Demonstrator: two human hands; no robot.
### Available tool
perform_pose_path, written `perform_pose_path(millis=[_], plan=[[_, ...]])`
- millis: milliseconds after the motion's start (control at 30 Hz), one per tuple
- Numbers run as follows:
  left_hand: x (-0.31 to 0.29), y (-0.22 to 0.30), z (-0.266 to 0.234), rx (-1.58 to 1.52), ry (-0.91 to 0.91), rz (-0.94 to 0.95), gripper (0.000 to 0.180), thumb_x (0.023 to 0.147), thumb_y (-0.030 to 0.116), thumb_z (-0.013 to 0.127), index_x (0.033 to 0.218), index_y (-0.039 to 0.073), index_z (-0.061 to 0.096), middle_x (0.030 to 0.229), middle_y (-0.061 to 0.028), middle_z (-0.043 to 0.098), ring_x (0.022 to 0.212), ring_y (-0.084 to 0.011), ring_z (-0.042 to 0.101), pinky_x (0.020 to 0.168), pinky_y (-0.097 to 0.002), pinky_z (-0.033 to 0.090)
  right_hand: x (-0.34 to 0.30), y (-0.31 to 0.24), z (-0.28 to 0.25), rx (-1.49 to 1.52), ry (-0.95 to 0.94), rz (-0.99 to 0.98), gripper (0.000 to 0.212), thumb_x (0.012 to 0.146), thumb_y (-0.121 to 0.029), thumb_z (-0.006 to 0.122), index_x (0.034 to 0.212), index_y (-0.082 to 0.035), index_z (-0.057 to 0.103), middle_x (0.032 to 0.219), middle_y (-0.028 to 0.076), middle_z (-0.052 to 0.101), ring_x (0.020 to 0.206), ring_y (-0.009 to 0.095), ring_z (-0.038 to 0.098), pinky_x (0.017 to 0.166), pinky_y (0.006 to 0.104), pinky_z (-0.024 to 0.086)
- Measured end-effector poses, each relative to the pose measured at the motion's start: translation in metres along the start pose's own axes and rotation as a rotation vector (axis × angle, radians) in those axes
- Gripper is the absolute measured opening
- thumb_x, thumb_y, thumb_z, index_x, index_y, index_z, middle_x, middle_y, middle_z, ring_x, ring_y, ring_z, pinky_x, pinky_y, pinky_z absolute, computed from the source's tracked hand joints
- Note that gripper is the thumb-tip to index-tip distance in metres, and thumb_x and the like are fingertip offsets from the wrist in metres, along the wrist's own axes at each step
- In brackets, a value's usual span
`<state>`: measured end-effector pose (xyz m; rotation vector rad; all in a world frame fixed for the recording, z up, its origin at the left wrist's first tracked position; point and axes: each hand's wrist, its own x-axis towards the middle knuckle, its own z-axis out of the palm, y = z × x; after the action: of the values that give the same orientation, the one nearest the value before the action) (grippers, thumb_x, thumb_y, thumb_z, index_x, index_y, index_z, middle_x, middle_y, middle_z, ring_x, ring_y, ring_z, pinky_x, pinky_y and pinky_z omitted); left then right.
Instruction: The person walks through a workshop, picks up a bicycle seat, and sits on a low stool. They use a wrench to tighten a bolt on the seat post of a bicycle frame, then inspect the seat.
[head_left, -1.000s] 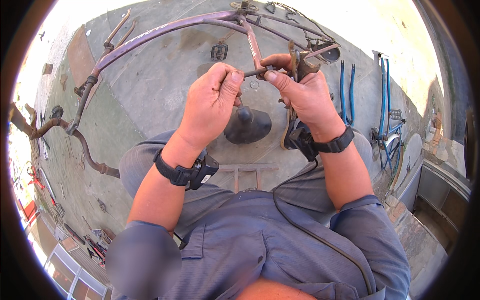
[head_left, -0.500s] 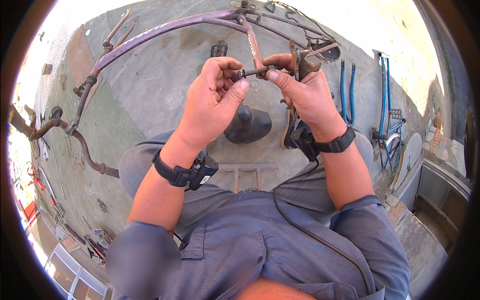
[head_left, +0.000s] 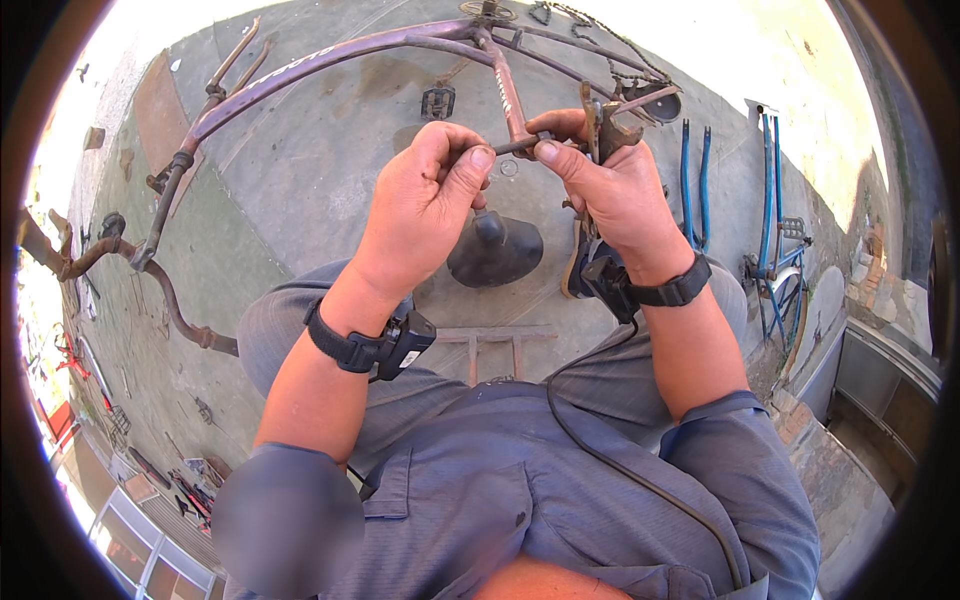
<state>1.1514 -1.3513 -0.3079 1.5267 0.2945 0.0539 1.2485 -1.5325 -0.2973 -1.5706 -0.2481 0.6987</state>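
Observation:
A dark bolt-like rod (head_left: 515, 147) lies across the lower end of the purple bicycle frame's tube (head_left: 505, 88). My left hand (head_left: 415, 210) is closed, thumb and fingers pinching the rod's left end and covering it. At the other end, my right hand (head_left: 625, 200) grips the rod between thumb and forefinger, close to the tube. A rusty metal bracket (head_left: 618, 132) sits against the right fingers; whether they hold it too is unclear. Below the hands, a black bicycle saddle (head_left: 498, 255) rests on the floor.
The purple frame (head_left: 340, 48) stretches to the upper left, towards rusty curved handlebars (head_left: 180, 300). A black pedal (head_left: 437, 101) lies beyond my hands, a chain (head_left: 585, 20) farther off. Blue forks (head_left: 687, 185) and a blue bicycle frame (head_left: 768, 235) are at right.
My left hand has shifted slightly, its fingers closing over the rod's left end, which showed bare with a nut-like piece before. My right hand has stayed in place.

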Motion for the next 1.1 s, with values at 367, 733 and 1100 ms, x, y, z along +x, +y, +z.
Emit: perform_pose_path(millis=[367, 733, 1100], plan=[[0.0014, -0.0025, -0.0007, 0.086, 0.001, -0.053, 0.02, 0.098, 0.014, 0.066, 0.111, 0.001, 0.057, 0.088, -0.001, 0.061, 0.076, -0.0078, 0.057, 0.069, -0.0235, 0.05, 0.0008, 0.0024, -0.001, 0.052, 0.001, -0.01, 0.022, 0.092, -0.019, 0.074, 0.111, -0.007, 0.072, 0.077, -0.007, 0.06, 0.058, 0.001, 0.044, 0.05, 0.0199, 0.034], [0.0006, -0.0012, -0.0005, -0.023, 0.01, -0.024, 0.02, 0.098, 0.014, 0.066, 0.11, 0.002, 0.057, 0.089, -0.0011, 0.062, 0.075, -0.0069, 0.057, 0.066, -0.0238, 0.05, 0.0017, 0.0019, -0.0031, 0.057, 0.003, -0.014, 0.023, 0.091, -0.02, 0.075, 0.11, -0.007, 0.073, 0.076, -0.006, 0.061, 0.058, 0.001, 0.046, 0.049, 0.0195, 0.035], [0.0023, -0.0022, -0.0023, -0.009, 0.005, 0.007, 0.016, 0.097, 0.011, 0.066, 0.106, 0.001, 0.057, 0.087, -0.001, 0.061, 0.074, -0.0067, 0.057, 0.065, -0.0229, 0.048, 0.002, 0.0031, -0.0031, 0.045, 0.0, -0.004, 0.022, 0.091, -0.019, 0.075, 0.11, -0.007, 0.073, 0.074, -0.006, 0.06, 0.056, 0.001, 0.045, 0.049, 0.0196, 0.034]])
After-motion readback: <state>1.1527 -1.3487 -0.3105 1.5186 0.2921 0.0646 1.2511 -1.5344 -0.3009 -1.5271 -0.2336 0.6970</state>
